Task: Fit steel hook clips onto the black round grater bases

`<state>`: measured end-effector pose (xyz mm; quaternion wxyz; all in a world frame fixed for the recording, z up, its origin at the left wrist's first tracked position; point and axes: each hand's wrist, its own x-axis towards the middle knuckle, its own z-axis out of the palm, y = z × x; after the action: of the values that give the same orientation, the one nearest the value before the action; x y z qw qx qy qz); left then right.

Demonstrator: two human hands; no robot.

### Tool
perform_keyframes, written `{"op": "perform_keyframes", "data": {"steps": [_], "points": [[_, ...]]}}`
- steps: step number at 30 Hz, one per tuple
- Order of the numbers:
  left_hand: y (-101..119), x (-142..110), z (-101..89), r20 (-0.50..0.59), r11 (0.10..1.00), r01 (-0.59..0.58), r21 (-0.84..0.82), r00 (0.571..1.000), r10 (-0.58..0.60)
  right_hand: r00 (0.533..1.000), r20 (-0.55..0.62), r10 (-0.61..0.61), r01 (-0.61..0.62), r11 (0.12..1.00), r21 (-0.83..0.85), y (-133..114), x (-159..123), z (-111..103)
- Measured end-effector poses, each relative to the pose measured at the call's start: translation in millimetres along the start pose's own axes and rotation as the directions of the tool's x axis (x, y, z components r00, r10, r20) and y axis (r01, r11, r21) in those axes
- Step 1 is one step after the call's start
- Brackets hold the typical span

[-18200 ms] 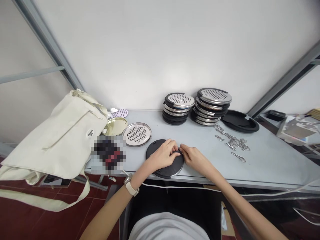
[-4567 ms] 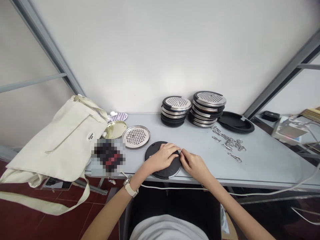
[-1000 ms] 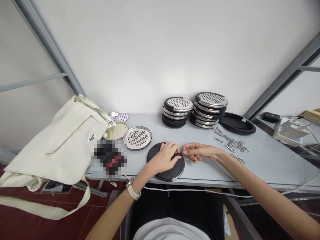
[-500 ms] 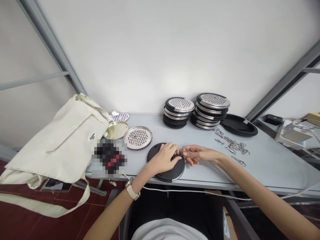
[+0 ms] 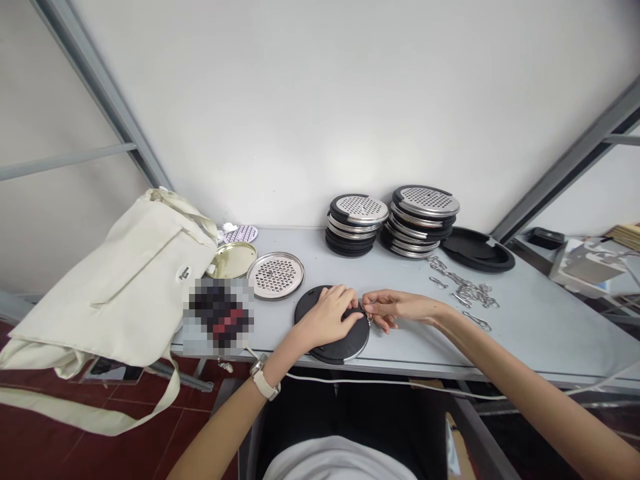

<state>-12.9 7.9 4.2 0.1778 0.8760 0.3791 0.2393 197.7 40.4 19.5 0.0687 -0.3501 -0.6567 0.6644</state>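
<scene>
Head view. The disc (image 5: 344, 351) lay flat at the near edge of the desk (image 5: 420, 350), black face up. The left hand (image 5: 327, 317) rested on it with its fingers bent and the thumb apart; whether they gripped anything could not be told. The right hand (image 5: 397, 308) stood at the disc's right edge, its thumb and finger pinched together on a small metal clip (image 5: 369, 321). The contact between clip and disc was partly hidden by the fingers.

The step in hand appeared to be working the clip at the disc's edge. For good control, steady downward pressure from the left palm was advisable, with the pinch kept close to the contact point. Sideways force was best avoided, since a flat disc could probably slide or turn on the smooth desk.

Containers: the black dish (image 5: 463, 252), with a raised rim, sat at the back right; a pale patch showed near its far rim. The loose clips (image 5: 467, 291) lay directly on the desk in front of it, not inside it. The gold lid (image 5: 233, 260) lay open side up, just beside the grater plate (image 5: 276, 275). The bag (image 5: 120, 280) had its flap down, so its contents could not be seen.
</scene>
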Motion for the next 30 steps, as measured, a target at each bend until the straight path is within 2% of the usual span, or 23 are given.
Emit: {"op": "perform_keyframes", "data": {"steps": [4, 7, 9, 11, 14, 18, 25, 30], "points": [[0, 0, -0.4, 0.002, 1.000, 0.006, -0.010, 1.000, -0.006, 0.999, -0.021, 0.034, -0.035, 0.997, -0.073, -1, 2, 3], [0, 0, -0.9, 0.010, 1.000, -0.011, -0.007, 1.000, 0.012, 0.981, -0.180, 0.077, -0.115, 0.971, -0.211, -2, 3, 15], [-1, 0, -1.0, 0.009, 1.000, -0.023, -0.013, 1.000, 0.023, 0.939, -0.340, 0.054, -0.183, 0.915, -0.359, -3, 4, 26], [-1, 1, -0.8, 0.005, 0.999, -0.025, -0.023, 1.000, 0.025, 0.881, -0.471, -0.029, -0.240, 0.832, -0.500, -4, 5, 36], [-1, 1, -0.2, 0.004, 0.999, -0.012, -0.037, 1.000, 0.012, 0.822, -0.554, -0.133, -0.290, 0.740, -0.607, -3, 7, 46], [-1, 0, 0.7, -0.007, 0.999, -0.001, -0.046, 1.000, 0.000, 0.768, -0.614, -0.182, -0.338, 0.698, -0.631, 3, 8, 53], [1, 0, -0.5, -0.006, 0.999, 0.009, -0.051, 1.000, -0.009, 0.668, -0.711, -0.220, -0.401, 0.698, -0.593, 14, 9, 70], [0, 1, 0.2, -0.005, 0.999, 0.011, -0.052, 1.000, -0.012, 0.626, -0.746, -0.226, -0.453, 0.674, -0.584, 17, 12, 79]]}}
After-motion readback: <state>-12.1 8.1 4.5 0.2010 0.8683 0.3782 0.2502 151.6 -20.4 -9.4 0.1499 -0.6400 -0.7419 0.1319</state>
